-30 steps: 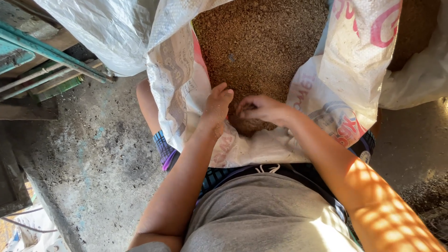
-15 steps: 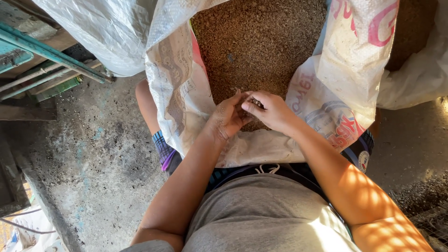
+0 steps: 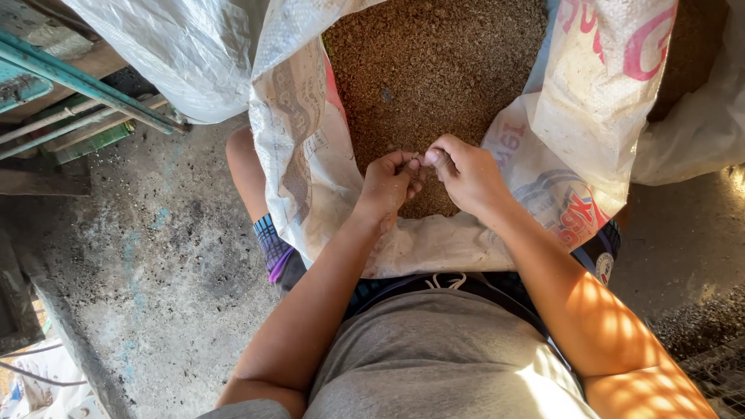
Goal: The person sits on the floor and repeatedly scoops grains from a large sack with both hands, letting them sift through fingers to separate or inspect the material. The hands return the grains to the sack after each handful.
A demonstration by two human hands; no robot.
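An open white woven sack [image 3: 310,155] with red and blue print stands in front of me, filled with brown granular material [image 3: 434,70]. Both my hands meet over the near part of that material. My left hand [image 3: 386,186] has its fingers curled, its fingertips pinched against those of my right hand [image 3: 468,174]. Between the fingertips is a small thin strand [image 3: 419,161], too small to identify. My forearms reach over the sack's near rim, which rests against my lap.
A second white bag [image 3: 178,54] lies at the top left beside teal metal bars [image 3: 85,85] and wooden slats. Rough concrete floor [image 3: 155,256] spreads to the left. Another pale bag [image 3: 698,116] sits at right, and wire mesh [image 3: 714,372] at bottom right.
My hands were apart and down in the brown material; they have lifted slightly and come together, fingertips now pinching a small strand between them.
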